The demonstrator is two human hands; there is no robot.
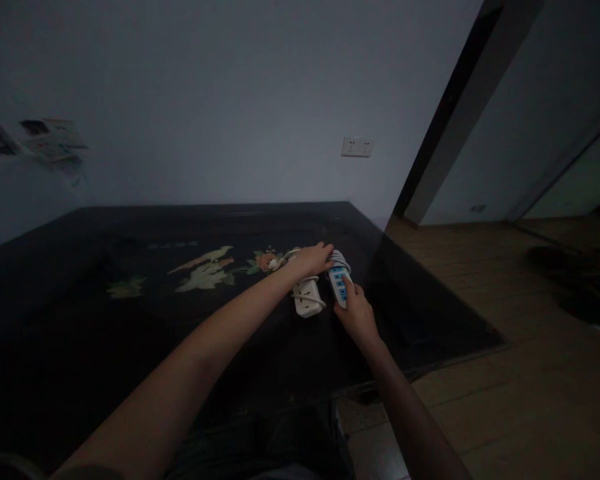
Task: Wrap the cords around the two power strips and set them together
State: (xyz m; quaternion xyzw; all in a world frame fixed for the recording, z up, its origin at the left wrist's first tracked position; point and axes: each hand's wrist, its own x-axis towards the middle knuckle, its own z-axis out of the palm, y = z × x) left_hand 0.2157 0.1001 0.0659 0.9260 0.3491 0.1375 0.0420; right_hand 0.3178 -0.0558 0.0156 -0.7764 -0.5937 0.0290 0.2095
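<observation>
the left hand (316, 259) reaches over a white power strip (307, 298) and the coil at its far end, its fingertips at the cord (341, 260) bundled at the far end of a second strip; whether those fingers pinch the cord or only rest against it, i cannot tell. the right hand (357, 310) is clamped on the near part of that blue-and-white power strip (339, 285), thumb along one side and fingers over the socket face.

both strips are narrow, hard-looking blocks, plastic by the look of them, lying side by side just apart. the white one, below the left wrist, has dark socket holes and a pale round cord looped across its face. the other strip's cord is wound in several smooth, parallel turns.

under both hands is a dark, glossy counter (260, 360) with a flat, smooth top. left of the hands its surface carries a painted bird (205, 270) in pale tones and a reddish flower (267, 261) with green leaves. beyond the hands, a flat rectangular wall socket (357, 147) sits on the plain matte wall (220, 107).
</observation>
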